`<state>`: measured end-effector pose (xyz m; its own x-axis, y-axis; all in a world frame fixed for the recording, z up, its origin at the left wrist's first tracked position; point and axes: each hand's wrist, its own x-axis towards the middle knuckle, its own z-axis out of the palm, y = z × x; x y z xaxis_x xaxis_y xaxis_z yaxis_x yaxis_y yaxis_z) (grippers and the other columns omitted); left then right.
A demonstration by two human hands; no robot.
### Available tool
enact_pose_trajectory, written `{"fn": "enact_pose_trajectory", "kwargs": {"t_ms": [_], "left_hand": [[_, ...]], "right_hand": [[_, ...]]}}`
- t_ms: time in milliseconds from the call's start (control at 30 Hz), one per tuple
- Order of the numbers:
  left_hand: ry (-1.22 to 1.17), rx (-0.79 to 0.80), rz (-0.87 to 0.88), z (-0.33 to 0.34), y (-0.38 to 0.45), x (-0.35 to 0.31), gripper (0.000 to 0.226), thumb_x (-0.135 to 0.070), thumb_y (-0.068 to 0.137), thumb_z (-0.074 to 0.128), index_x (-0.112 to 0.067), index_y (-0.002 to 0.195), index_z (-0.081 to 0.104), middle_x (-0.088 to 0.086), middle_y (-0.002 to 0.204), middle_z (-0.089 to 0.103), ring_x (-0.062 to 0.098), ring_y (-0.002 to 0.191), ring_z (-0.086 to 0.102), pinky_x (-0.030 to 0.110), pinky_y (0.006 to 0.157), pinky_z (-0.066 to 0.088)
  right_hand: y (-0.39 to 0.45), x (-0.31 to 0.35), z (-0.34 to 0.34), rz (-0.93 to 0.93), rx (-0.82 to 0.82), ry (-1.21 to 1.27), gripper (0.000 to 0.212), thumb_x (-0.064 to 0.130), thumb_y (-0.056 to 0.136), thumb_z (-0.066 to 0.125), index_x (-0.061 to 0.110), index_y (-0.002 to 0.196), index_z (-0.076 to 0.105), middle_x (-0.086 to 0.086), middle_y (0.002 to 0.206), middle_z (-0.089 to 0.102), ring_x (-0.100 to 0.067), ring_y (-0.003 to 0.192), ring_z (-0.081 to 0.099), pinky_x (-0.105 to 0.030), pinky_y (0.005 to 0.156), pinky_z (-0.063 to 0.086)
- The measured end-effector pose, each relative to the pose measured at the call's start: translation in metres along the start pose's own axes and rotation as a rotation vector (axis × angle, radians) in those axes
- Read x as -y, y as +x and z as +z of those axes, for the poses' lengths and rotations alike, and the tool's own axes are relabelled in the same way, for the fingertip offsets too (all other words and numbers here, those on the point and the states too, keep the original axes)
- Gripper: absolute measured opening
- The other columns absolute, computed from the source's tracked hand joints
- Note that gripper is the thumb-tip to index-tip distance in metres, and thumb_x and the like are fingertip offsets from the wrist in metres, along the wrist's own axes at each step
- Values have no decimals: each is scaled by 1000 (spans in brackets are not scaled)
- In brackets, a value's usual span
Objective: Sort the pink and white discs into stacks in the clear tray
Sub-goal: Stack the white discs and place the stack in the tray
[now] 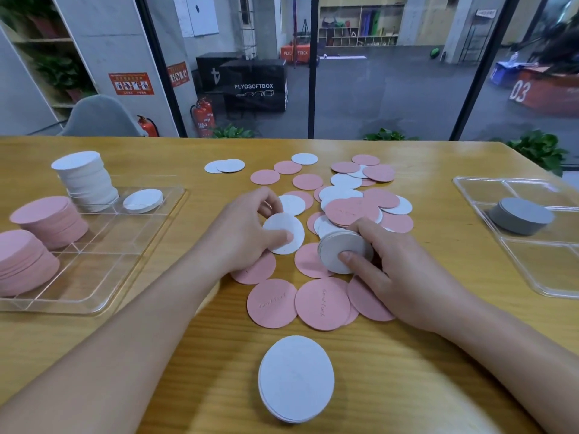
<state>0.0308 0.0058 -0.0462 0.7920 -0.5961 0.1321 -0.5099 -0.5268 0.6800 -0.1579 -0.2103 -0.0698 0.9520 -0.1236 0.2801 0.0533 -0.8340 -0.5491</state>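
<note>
Pinching a single white disc [283, 233] between thumb and fingers, the left hand [241, 236] hovered over the loose pile of pink and white discs [351, 202] at the counter's [407, 355] centre. The right hand [398, 264] gripped a small stack of white discs [340, 250]. At nine o'clock, the clear tray [125, 245] held a white stack [84, 180] and pink stacks [50, 220].
</note>
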Motion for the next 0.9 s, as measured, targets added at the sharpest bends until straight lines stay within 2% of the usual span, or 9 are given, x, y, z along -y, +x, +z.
{"fn": "enact_pose_trajectory", "kwargs": {"t_ms": [200,267,367,433,500,567,667,800,900], "left_hand": [[-399,-79,5,-1,2,2,3,-27,101,81,-27,104,82,-1,89,81,17,75,64,44,74,51],[-446,-101,-11,-1,1,-1,14,-35,105,76,-23,100,83,2,87,80,21,72,67,44,72,55],[-505,-97,-20,-1,0,-5,28,-38,106,74,-14,96,83,7,97,82,31,91,78,48,91,67],[-459,-42,10,-1,-1,-2,10,-26,99,83,-16,100,81,9,102,81,44,88,71,56,78,62],[-432,23,16,-2,-3,-2,26,-7,93,84,-24,111,78,5,113,77,40,87,73,48,68,50],[-414,39,18,-4,-3,-5,39,2,91,82,-26,118,76,-4,116,74,19,84,79,37,60,48],[-420,67,15,-4,-7,-11,21,5,96,77,-10,110,76,-3,92,77,5,60,67,18,48,42],[-461,163,129,-4,-8,-12,9,4,100,75,-1,106,77,15,103,80,16,87,74,22,72,60],[-408,219,222,1,-11,-15,10,-3,101,76,-9,107,82,3,108,82,13,103,75,27,94,58]], "right_hand": [[-1,1,-1,4,-5,15,9,44,108,60,38,106,53,10,79,63,-13,76,56,-45,69,51],[0,1,-1,3,-6,12,9,44,108,60,37,107,54,9,80,64,-13,76,57,-46,69,52],[-1,1,-1,10,-3,16,9,45,108,59,38,107,54,10,80,64,-13,76,57,-44,68,51],[-1,1,-1,15,-1,17,9,45,108,59,38,108,54,11,80,64,-13,77,57,-43,68,51],[-1,1,-1,16,-2,17,9,45,108,60,38,107,54,11,79,64,-13,77,58,-43,68,51],[-1,1,-1,17,-2,17,9,45,108,60,38,107,54,11,79,64,-12,77,58,-43,68,51],[-1,2,-2,29,1,19,9,45,108,59,38,110,54,12,81,65,-11,78,58,-41,69,51],[0,3,-2,47,4,25,11,45,108,58,36,111,53,11,84,66,-11,79,58,-43,71,52],[0,3,-3,46,6,15,14,46,108,59,36,115,52,14,88,66,-8,81,58,-40,72,52]]}}
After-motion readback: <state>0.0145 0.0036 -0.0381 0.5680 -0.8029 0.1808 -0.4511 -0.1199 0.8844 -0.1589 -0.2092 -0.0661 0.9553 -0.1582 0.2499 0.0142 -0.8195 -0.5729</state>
